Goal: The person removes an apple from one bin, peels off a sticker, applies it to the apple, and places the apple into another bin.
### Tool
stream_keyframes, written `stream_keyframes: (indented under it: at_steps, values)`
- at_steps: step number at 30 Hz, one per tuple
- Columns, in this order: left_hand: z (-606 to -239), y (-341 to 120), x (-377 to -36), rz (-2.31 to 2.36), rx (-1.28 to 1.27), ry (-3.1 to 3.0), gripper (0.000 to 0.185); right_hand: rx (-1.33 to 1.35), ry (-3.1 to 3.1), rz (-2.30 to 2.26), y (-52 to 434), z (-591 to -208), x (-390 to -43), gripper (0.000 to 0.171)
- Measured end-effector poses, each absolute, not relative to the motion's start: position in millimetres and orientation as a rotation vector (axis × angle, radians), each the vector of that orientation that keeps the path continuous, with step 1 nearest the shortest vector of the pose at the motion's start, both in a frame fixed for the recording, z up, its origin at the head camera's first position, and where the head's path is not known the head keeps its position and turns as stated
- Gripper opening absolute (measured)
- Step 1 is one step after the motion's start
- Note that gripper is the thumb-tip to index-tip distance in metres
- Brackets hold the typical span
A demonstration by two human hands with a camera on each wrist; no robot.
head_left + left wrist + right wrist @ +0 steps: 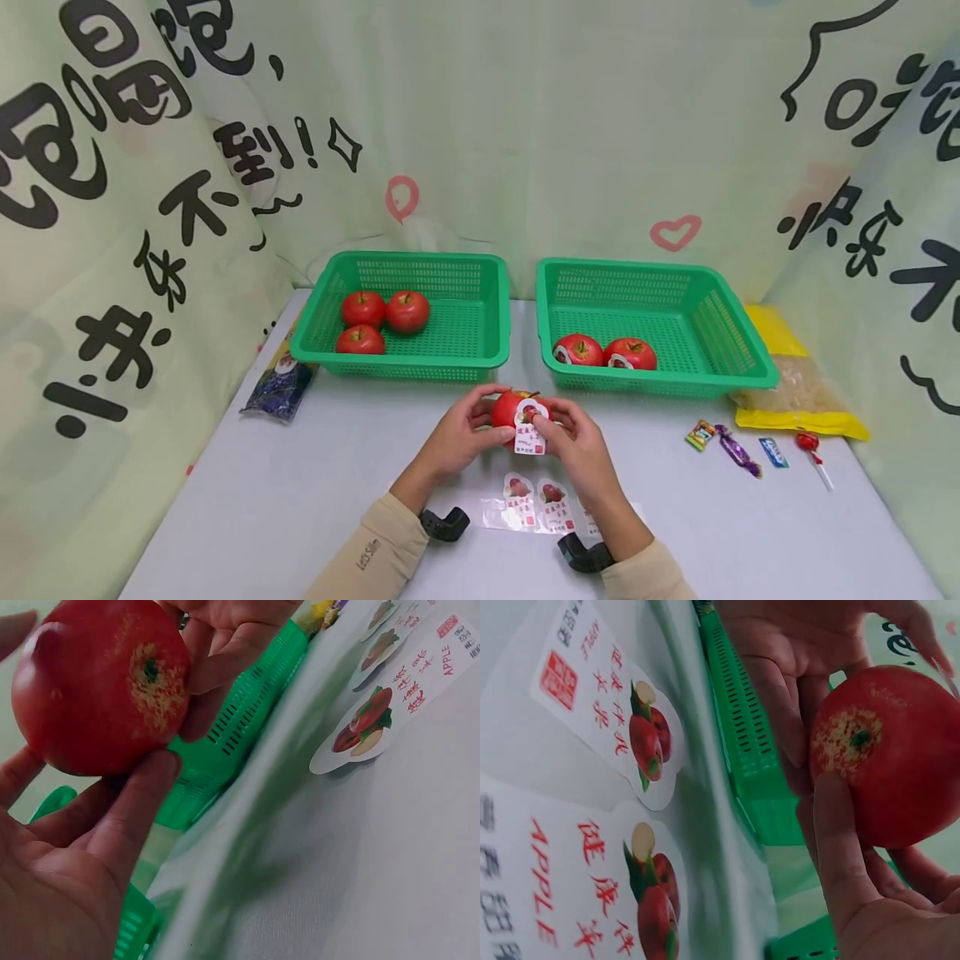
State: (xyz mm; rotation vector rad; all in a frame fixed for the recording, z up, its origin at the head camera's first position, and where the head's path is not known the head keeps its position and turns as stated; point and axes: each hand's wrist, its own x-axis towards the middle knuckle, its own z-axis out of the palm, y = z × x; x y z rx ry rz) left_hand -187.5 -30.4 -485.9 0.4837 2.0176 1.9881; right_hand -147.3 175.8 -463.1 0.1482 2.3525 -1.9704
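A red apple (pixel 504 409) is held up between both hands over the front of the table. On its near side sits a white label with an apple picture (pixel 530 439), its lower part jutting past the fruit. My left hand (pixel 468 429) grips the apple from the left, fingers and thumb curled about it. From the other side my right hand (pixel 581 446) holds the fruit, thumb over the label. Both wrist views show the apple's underside (pixel 97 690), (pixel 900 757); the label is hidden there. Below the hands lies a sheet of labels (pixel 517 504), partly covered by the right forearm.
The left green basket (pixel 420 364) holds three apples (pixel 407 312). Two labelled apples (pixel 630 353) sit in the right green basket (pixel 660 381). Several sweets, including a lollipop (pixel 807 442), lie near a yellow bag (pixel 798 387) on the right. A dark packet (pixel 279 385) rests at left.
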Motion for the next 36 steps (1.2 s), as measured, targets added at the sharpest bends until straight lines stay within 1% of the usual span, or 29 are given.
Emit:
stream_keyframes:
  at_steps: [13, 17, 19, 21, 25, 36]
  values:
    - [-483, -21, -181, 1.928, 0.374, 2.14, 0.05, 0.181, 2.372, -1.935, 172, -473, -145, 0.048]
    - [-486, -22, -181, 1.892, 0.41, 2.153, 0.063, 0.212, 2.389, -1.919, 172, -473, -146, 0.047]
    - [-486, -23, -181, 1.884, 0.424, 2.159, 0.071, 0.208, 2.405, -1.906, 173, -472, -147, 0.05]
    - [-486, -23, -182, 1.879, 0.433, 2.172, 0.077, 0.168, 2.419, -1.894, 173, -471, -148, 0.054]
    - [-487, -25, -182, 1.875, 0.413, 2.204, 0.075, 0.049, 2.451, -1.881, 175, -474, -148, 0.061]
    - [-489, -26, -184, 1.924, 0.442, 2.167, 0.07, -0.159, 2.617, -1.823, 182, -483, -148, 0.065]
